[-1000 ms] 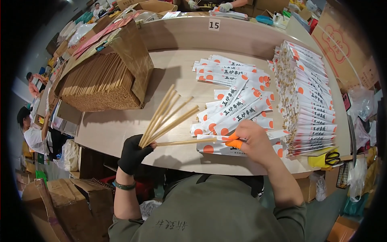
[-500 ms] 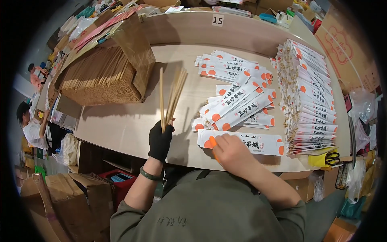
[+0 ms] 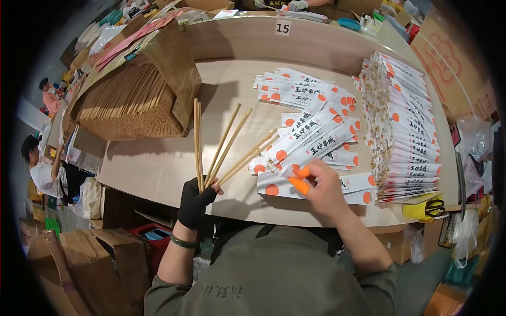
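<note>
My left hand (image 3: 195,204), in a black fingerless glove, is closed around the lower ends of several wooden chopsticks (image 3: 227,143). They fan out in pairs, one pair leaning right toward the printed sleeves. My right hand (image 3: 322,190) wears orange finger covers on thumb and forefinger. Its fingers curl around a white paper chopstick sleeve (image 3: 359,182), partly hidden by the hand, above a small stack of sleeves (image 3: 271,189) at the table's near edge. Beyond lies a loose heap of sleeves (image 3: 311,129) with orange dots.
An opened carton (image 3: 176,73) packed with chopsticks stands at the left. Filled sleeves (image 3: 411,124) are piled high on the right, with black-handled scissors (image 3: 435,207) near the corner. A low partition (image 3: 237,39) closes off the back; a co-worker's gloved hands (image 3: 298,5) show beyond it.
The chopsticks in my left hand have spread from a bunch into a fan, and that hand is slightly lower and left. My right hand has moved right and turned its fingers leftward.
</note>
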`<state>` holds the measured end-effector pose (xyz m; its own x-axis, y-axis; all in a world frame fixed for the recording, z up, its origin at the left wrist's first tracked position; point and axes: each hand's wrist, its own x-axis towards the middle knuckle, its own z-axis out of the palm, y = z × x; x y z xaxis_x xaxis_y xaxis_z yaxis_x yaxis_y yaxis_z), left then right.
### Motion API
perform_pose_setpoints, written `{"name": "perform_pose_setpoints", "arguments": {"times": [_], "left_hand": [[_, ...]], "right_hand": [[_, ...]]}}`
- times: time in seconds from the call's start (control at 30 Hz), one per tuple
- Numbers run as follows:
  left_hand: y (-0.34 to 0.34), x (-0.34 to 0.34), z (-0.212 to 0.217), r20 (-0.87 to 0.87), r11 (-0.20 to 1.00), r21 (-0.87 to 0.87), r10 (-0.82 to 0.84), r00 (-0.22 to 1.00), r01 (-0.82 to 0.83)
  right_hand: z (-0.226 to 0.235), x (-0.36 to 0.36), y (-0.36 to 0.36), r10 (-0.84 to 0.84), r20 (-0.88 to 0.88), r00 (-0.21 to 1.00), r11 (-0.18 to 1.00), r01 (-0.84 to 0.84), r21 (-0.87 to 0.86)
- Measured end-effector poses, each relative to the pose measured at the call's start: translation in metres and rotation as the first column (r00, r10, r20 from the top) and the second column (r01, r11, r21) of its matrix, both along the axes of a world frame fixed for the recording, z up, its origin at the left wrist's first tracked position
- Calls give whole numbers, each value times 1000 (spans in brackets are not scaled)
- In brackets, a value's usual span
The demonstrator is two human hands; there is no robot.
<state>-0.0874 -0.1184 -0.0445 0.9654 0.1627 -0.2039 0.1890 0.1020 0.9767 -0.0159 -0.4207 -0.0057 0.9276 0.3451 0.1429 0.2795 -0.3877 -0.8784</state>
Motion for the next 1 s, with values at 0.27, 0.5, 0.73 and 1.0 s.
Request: {"name": "perform_pose_setpoints", "arguments": {"times": [0.27, 0.5, 0.73, 1.0], "left_hand": [[21, -1, 28, -38, 910, 311, -276, 961, 273], [-23, 31, 33, 238, 981, 59, -193, 952, 184], [-46, 63, -1, 58, 997, 69, 31, 998, -35], [-35, 35, -23, 16, 973, 111, 201, 979, -202]], "right_hand": [[17, 14, -12, 75, -181, 981, 976, -34, 217], [25, 17, 31, 346, 608, 714, 930, -178, -320], [7, 24, 32, 232, 683, 693, 920, 72, -385], [-30, -28, 4, 462, 588, 664, 832, -96, -546]]}}
